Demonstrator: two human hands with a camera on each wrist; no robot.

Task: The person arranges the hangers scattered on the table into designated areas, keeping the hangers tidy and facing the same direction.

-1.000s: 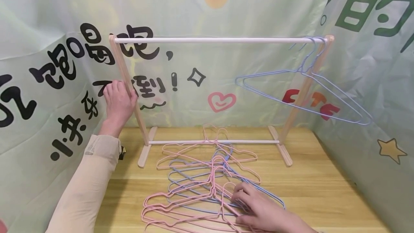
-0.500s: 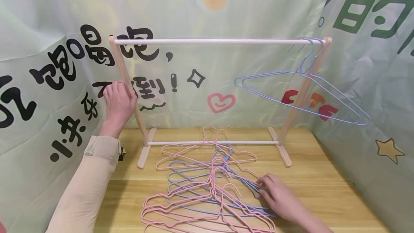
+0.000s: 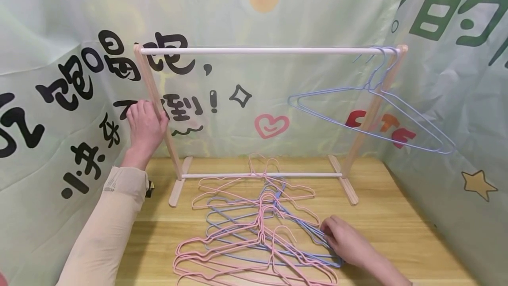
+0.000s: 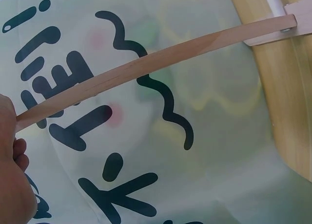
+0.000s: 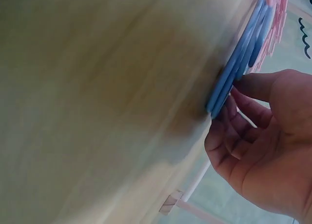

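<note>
My left hand (image 3: 146, 127) grips the left wooden post (image 3: 152, 78) of a small clothes rack, about halfway up. In the left wrist view, part of that hand (image 4: 14, 160) shows at the post's end, fingers curled. On the table, my right hand (image 3: 347, 239) is at the right ends of the blue hangers (image 3: 317, 233). In the right wrist view, its thumb and fingers pinch a blue hanger (image 5: 234, 75) at the stack's edge; exactly how many are held is hidden. Pink hangers (image 3: 259, 233) lie over and around the blue ones.
Two blue hangers (image 3: 369, 114) hang at the right end of the rack's white top rail (image 3: 258, 51). The lower rail (image 3: 301, 174) runs just above the wooden table (image 3: 397, 233), with pink hanger hooks around it. Printed cloth (image 3: 222, 21) encloses the back and sides.
My right hand has moved right from above the pink hangers to the blue hangers' right ends, where the hangers have shifted and bunched. The left hand has stayed on the post.
</note>
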